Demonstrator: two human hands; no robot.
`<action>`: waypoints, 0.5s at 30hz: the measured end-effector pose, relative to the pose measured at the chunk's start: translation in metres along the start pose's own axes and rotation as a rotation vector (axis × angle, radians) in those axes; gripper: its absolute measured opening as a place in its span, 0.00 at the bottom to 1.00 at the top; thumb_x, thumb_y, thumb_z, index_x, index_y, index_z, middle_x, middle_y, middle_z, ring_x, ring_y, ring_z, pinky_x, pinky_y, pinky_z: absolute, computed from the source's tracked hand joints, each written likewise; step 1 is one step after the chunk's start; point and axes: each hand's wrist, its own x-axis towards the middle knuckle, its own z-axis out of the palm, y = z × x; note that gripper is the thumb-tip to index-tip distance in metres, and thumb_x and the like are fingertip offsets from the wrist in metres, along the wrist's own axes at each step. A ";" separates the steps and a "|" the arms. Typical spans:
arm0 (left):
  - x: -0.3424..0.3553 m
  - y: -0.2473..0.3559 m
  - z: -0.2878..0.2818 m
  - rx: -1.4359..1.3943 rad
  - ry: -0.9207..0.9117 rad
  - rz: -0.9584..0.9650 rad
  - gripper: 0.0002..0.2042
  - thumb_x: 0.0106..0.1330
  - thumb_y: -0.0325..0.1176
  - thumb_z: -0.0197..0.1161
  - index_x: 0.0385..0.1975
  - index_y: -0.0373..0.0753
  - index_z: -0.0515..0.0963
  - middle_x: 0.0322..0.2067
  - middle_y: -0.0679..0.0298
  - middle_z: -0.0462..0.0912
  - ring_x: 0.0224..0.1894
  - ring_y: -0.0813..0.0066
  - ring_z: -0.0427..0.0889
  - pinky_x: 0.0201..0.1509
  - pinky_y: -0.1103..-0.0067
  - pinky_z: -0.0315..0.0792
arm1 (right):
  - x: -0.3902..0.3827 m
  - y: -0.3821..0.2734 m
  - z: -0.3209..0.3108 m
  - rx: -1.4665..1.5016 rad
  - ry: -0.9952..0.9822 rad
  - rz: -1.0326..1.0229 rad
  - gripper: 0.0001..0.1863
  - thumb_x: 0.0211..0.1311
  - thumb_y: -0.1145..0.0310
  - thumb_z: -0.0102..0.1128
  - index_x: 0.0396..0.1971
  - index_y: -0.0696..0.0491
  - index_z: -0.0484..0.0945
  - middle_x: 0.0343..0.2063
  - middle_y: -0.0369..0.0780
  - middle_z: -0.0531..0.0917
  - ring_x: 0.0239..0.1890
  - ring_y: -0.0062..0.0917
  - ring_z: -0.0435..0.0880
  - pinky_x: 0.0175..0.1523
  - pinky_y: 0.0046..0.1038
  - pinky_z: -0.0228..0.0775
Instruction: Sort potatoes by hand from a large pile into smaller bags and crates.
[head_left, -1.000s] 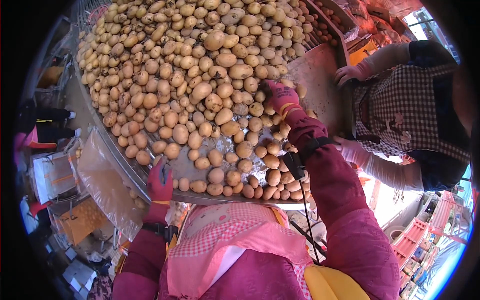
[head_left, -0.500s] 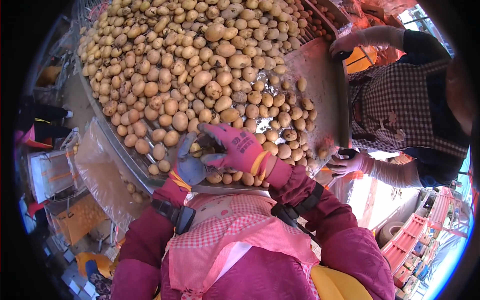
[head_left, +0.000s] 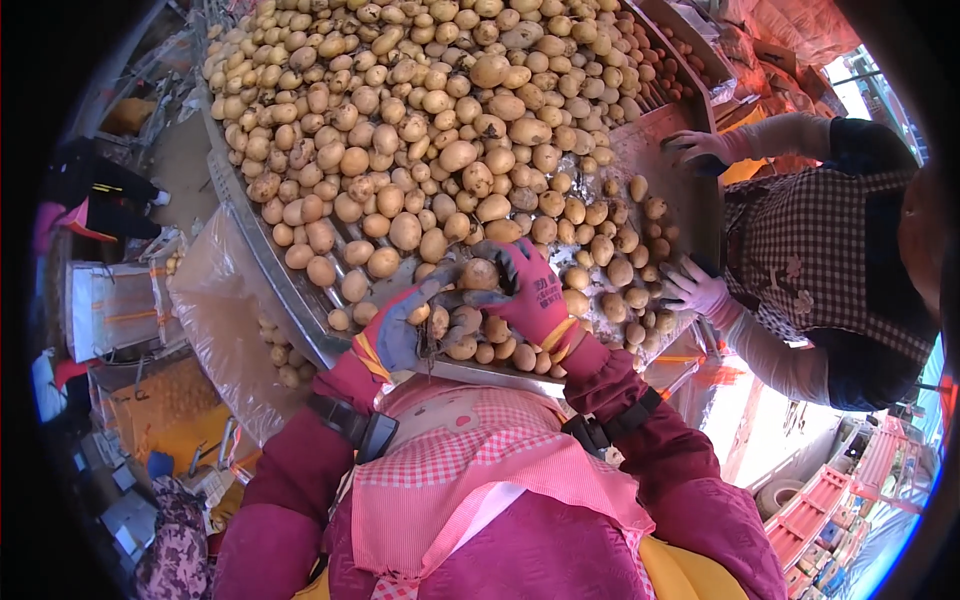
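Note:
Many round, tan potatoes (head_left: 405, 232) cover a metal sorting table (head_left: 500, 377) in front of me. Both my hands wear pink gloves with grey-blue palms and are close together by its near edge. My right hand (head_left: 530, 292) curls its fingers and thumb around a potato (head_left: 478, 273). Facing it, my left hand (head_left: 398, 325) is cupped with its fingers stretched out, against small potatoes (head_left: 438, 321) lying between the hands. Part of its thumb side is hidden. Some potatoes carry dark soil.
Across the right side, a co-worker in a checked apron (head_left: 795, 240) has one gloved hand (head_left: 695, 290) beside the potatoes and another (head_left: 700, 148) on the table's rim. A clear plastic sheet (head_left: 225, 320) hangs at the left edge. Red crates (head_left: 810, 510) stand lower right.
My hands have moved slightly right, and my right hand now has a potato in its grip. The co-worker's nearer hand has reached in to the potatoes. The whole view has shifted a little.

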 end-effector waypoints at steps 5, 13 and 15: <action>-0.018 -0.001 -0.005 0.217 -0.012 0.182 0.20 0.76 0.44 0.47 0.59 0.39 0.69 0.42 0.66 0.79 0.37 0.77 0.80 0.45 0.79 0.79 | 0.005 -0.074 0.004 -0.091 0.056 -0.365 0.41 0.38 0.59 0.81 0.58 0.46 0.74 0.44 0.43 0.77 0.48 0.41 0.79 0.52 0.39 0.72; -0.082 0.007 -0.035 -0.096 -0.115 0.371 0.27 0.75 0.54 0.47 0.64 0.40 0.68 0.43 0.61 0.80 0.39 0.64 0.82 0.46 0.69 0.79 | 0.019 -0.114 0.014 0.302 -0.136 -0.403 0.24 0.56 0.70 0.62 0.55 0.59 0.77 0.43 0.43 0.81 0.47 0.32 0.80 0.55 0.31 0.70; -0.109 0.008 -0.041 -0.254 -0.141 0.514 0.26 0.76 0.51 0.48 0.65 0.39 0.67 0.49 0.60 0.79 0.45 0.65 0.82 0.51 0.67 0.78 | 0.020 -0.123 0.022 0.289 -0.107 -0.279 0.19 0.60 0.73 0.62 0.52 0.59 0.79 0.44 0.45 0.82 0.47 0.33 0.82 0.54 0.30 0.72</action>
